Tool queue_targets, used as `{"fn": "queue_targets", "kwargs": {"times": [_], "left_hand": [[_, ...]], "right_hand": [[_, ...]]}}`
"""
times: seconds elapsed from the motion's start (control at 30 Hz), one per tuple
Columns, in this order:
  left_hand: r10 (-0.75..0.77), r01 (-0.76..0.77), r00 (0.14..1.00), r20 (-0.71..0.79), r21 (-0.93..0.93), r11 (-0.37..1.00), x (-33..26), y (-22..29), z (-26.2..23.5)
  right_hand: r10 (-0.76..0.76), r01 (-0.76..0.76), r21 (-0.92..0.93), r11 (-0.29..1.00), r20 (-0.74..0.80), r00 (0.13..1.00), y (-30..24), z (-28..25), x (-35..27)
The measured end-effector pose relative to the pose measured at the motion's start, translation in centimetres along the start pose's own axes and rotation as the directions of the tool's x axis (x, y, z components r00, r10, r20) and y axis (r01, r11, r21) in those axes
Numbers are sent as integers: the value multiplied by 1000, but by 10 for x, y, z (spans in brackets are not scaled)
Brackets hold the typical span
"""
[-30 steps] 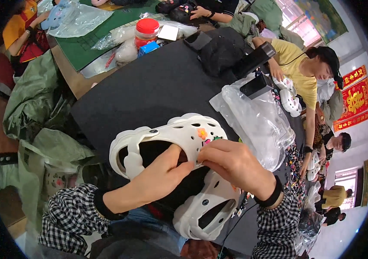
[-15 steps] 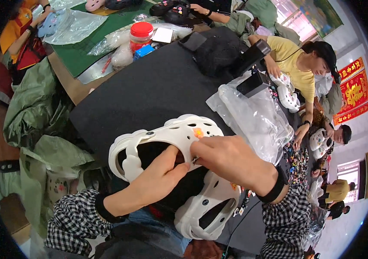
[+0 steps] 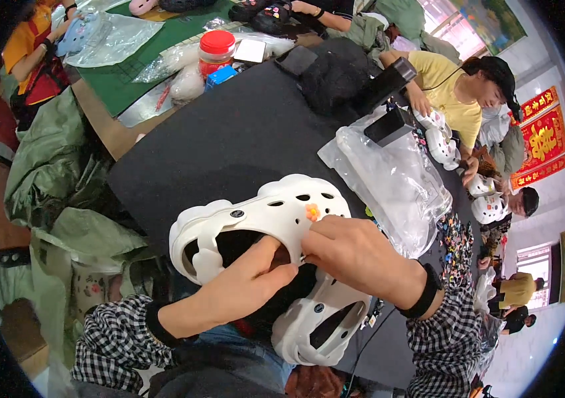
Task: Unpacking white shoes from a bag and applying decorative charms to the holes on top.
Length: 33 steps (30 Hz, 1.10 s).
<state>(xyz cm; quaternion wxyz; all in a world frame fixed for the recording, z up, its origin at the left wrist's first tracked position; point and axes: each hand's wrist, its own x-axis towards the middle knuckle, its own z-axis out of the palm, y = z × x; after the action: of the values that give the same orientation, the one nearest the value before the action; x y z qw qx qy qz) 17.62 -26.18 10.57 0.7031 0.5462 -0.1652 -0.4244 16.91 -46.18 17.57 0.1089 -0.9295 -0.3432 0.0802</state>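
A white clog (image 3: 256, 215) with holes, a heel strap and an orange flower charm (image 3: 312, 211) is in front of me, tilted on its side. My left hand (image 3: 246, 285) grips it, with the fingers inside the foot opening and the thumb near its edge. Pressed against the side of the clog's upper, my right hand (image 3: 349, 255) is closed in a pinch. A small dark bit shows at its fingertips, but I cannot make out what it is. Below hangs a second white clog (image 3: 322, 318), touched by neither hand.
The black tabletop (image 3: 196, 146) holds a clear plastic bag (image 3: 388, 179), a black box (image 3: 388, 126) and many small colourful charms (image 3: 455, 245). Beyond stand a red-lidded jar (image 3: 217, 50) and a green mat (image 3: 113, 89). A co-worker in yellow (image 3: 448, 79) handles white clogs at right.
The clog and both my hands have shifted slightly right. My right hand stays pinched at the clog's side. The co-worker's arm at right has drawn back from the charms.
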Motion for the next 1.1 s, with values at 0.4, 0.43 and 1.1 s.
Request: {"fn": "queue_targets", "kwargs": {"times": [0.4,0.43,1.1], "left_hand": [[184,-179,981,-60,81,980,-3,-15,5],[155,-152,987,-33,67,986,-2,-14,5],[-18,4,999,-47,-285,959,8,13,-6]], "right_hand": [[101,-102,-113,988,-20,995,2,-8,20],[141,-138,-103,985,16,990,5,-6,20],[20,-38,168,985,108,994,49,4,38]]}}
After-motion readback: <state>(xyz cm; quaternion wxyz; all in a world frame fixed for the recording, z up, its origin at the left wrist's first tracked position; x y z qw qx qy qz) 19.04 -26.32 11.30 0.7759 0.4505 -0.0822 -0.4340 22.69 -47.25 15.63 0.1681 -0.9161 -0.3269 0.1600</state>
